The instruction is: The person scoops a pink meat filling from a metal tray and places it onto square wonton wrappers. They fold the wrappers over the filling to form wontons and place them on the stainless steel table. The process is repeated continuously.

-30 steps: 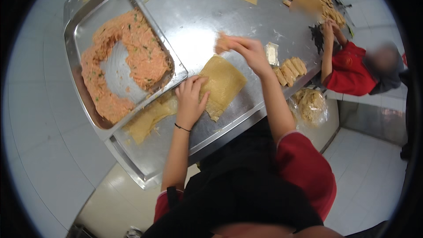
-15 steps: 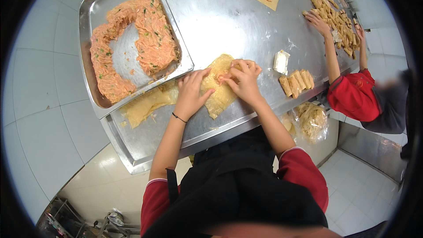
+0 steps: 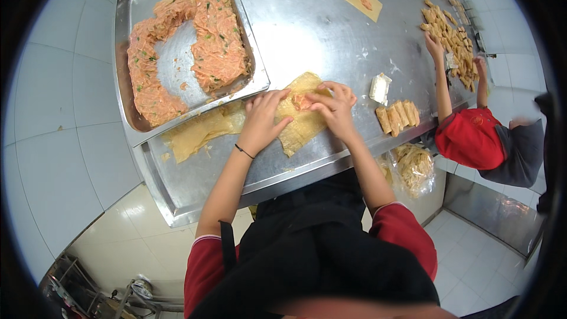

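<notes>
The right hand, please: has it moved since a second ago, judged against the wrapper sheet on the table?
Yes. The right hand has come down from beyond the wrapper sheet onto it, beside the left hand.

Bright, even light falls from overhead. The steel table [image 3: 307,29] throws back a broad whitish glare near its middle, and the tray [image 3: 133,0] shines along its rim. Shadows are soft and short, mostly under the forearms and the table's edge. The fisheye bends the table's edges and floor tiles [image 3: 53,118] toward a black round border. The centre is sharp; the rim is softer and the bottom blurred.
</notes>
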`<state>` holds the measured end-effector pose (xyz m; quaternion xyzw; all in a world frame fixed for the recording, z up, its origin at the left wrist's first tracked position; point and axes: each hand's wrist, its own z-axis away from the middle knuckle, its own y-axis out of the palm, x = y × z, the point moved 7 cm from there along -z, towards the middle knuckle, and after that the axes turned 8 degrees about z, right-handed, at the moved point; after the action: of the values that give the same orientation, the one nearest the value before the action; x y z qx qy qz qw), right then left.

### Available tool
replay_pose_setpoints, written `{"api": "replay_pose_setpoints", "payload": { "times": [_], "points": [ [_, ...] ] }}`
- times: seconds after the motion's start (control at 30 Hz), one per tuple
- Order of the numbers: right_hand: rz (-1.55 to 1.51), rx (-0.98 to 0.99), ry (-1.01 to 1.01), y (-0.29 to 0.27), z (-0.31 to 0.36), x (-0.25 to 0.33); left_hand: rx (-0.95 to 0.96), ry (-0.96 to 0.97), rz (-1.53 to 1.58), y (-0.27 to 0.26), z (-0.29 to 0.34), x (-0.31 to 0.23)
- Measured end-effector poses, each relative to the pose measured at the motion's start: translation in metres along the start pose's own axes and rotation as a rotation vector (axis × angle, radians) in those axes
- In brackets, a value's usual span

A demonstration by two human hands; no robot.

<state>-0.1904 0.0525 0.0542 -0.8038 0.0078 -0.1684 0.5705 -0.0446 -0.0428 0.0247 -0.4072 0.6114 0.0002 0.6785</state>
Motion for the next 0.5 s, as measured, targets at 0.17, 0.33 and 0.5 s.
{"api": "replay_pose_setpoints", "payload": {
  "times": [0.17,0.33,0.5],
  "points": [
    [-0.142,0.115,-0.100,0.007,0.003,0.008,-0.010,0.025,-0.005,0.003,0.002,-0.002],
    [0.025,-0.073,0.026,0.013,-0.025,-0.037,-0.015,0.027,0.013,0.003,0.002,-0.002],
    [0.209,0.051,0.048,0.028,-0.087,-0.080,0.032,0.166,0.006,0.006,0.002,-0.007]
  ]
}}
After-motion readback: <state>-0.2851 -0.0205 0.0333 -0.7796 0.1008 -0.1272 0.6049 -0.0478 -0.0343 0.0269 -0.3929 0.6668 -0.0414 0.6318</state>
